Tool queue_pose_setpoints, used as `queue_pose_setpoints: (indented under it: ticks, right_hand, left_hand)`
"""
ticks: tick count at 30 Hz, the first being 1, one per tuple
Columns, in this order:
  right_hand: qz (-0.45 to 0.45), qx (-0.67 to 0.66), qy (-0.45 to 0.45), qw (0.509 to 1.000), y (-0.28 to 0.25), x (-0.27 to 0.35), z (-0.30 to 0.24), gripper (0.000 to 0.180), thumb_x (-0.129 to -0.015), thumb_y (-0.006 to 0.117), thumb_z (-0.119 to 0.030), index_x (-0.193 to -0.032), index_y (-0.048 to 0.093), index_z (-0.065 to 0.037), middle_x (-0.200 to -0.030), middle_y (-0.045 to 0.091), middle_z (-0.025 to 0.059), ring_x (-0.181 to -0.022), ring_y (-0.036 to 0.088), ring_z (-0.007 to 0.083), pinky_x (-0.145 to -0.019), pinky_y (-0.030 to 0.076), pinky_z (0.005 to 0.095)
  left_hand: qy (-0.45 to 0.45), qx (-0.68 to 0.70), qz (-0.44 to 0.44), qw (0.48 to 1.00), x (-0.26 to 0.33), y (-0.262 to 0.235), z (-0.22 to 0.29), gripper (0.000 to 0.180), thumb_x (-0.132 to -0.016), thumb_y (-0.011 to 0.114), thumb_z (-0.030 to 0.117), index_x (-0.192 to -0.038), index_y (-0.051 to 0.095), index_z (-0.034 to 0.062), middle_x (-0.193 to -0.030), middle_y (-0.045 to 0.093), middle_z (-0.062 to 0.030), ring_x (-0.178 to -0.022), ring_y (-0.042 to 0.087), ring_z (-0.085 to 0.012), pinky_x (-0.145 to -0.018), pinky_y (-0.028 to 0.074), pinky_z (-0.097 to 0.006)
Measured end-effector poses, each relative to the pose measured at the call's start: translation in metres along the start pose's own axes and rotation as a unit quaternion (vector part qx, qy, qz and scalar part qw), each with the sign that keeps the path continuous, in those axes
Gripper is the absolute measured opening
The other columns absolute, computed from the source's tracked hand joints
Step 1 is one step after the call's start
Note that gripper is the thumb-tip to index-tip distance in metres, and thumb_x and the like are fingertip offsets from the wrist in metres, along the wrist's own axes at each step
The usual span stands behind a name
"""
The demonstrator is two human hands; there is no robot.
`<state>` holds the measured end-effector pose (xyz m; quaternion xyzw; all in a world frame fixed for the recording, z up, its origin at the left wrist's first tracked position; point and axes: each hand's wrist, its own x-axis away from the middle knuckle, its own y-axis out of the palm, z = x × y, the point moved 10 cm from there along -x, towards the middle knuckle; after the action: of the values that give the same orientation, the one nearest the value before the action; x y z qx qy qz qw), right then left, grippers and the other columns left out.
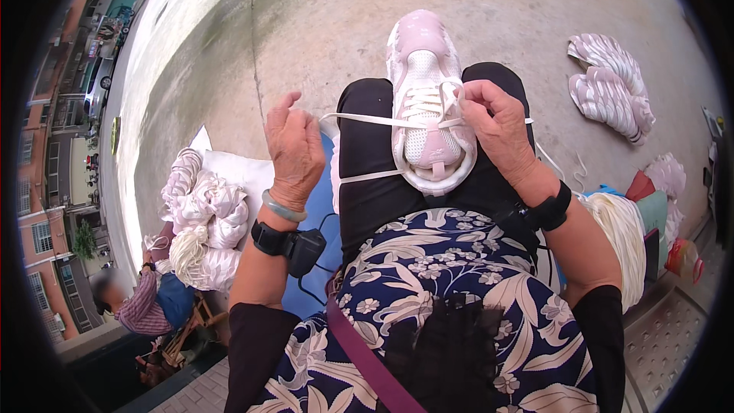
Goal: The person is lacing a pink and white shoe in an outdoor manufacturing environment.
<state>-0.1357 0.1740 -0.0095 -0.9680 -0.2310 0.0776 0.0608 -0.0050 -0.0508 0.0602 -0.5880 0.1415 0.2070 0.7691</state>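
Observation:
A pink and white sneaker (436, 145) rests on my lap between my black-trousered thighs, its toe pointing away. White shoelace (420, 99) runs crosswise through its upper eyelets. My right hand (493, 118) is at the shoe's right side, thumb and forefinger pinched on the lace. From the shoe, a long strand stretches left across my thigh and curls beside my left hand (294, 145). That hand is raised left of my knee, fingers apart and partly bent, with nothing visible in them. Another thin white strand crosses my left thigh lower down.
Bundles of pink and white shoe pieces (202, 214) are piled at the left. More stacked pieces (612, 88) lie on the concrete floor (329, 23) at the right. A hank of white laces (619, 237) hangs by my right elbow. Another person (149, 302) sits at the far left.

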Motion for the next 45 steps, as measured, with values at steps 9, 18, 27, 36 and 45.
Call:
queue_pose_setpoints:
  ticks: [9,18,27,36,45]
  right_hand:
    - [-0.063,-0.205,0.19,0.958,-0.023,0.008,0.014,0.011,-0.087,0.051,-0.012,-0.083,0.056,-0.003,-0.064,0.055,0.0004,-0.055,0.048,0.0047,-0.05,0.035,0.0187]
    - [-0.106,0.312,-0.108,0.938,-0.06,0.027,-0.017,0.015,-0.081,0.062,-0.009,-0.094,0.061,-0.002,-0.076,0.062,0.0163,-0.068,0.062,0.0301,-0.057,0.046,0.0346]
    - [-0.067,0.433,-0.211,0.874,-0.064,0.024,-0.042,0.008,-0.079,0.061,-0.006,-0.087,0.059,-0.005,-0.071,0.059,0.0128,-0.064,0.059,0.0318,-0.053,0.044,0.0376]
    - [-0.035,0.334,-0.147,0.93,-0.09,0.048,0.006,0.007,-0.08,0.061,-0.008,-0.086,0.06,-0.005,-0.074,0.061,0.0131,-0.067,0.059,0.0324,-0.057,0.046,0.0365]
    - [-0.093,0.397,-0.084,0.909,-0.141,0.077,0.045,0.008,-0.082,0.058,-0.009,-0.089,0.059,-0.004,-0.078,0.06,0.0147,-0.07,0.057,0.0355,-0.061,0.045,0.0397]
  left_hand:
    - [-0.178,-0.354,-0.088,0.914,0.054,-0.034,-0.136,0.014,-0.075,0.056,0.01,-0.086,0.056,0.0018,-0.117,0.053,-0.0174,-0.107,0.047,-0.0346,-0.092,0.032,-0.047]
    - [0.121,-0.048,-0.11,0.985,0.015,0.061,0.054,0.03,-0.07,0.066,0.011,-0.099,0.057,0.0072,-0.114,0.056,-0.0079,-0.112,0.047,-0.0302,-0.1,0.026,-0.05]
    - [0.145,-0.138,-0.093,0.975,0.0,0.034,0.018,0.007,-0.074,0.06,0.008,-0.081,0.057,0.0095,-0.095,0.059,-0.003,-0.1,0.053,-0.0244,-0.099,0.027,-0.048]
    - [0.112,-0.06,-0.157,0.979,0.024,0.034,0.025,0.001,-0.078,0.057,0.008,-0.079,0.056,0.0076,-0.09,0.059,-0.0038,-0.092,0.055,-0.0239,-0.094,0.034,-0.046]
    - [0.066,-0.124,-0.106,0.984,0.034,-0.023,-0.025,0.002,-0.079,0.056,0.007,-0.08,0.054,0.0064,-0.086,0.058,-0.006,-0.086,0.055,-0.0258,-0.089,0.037,-0.044]
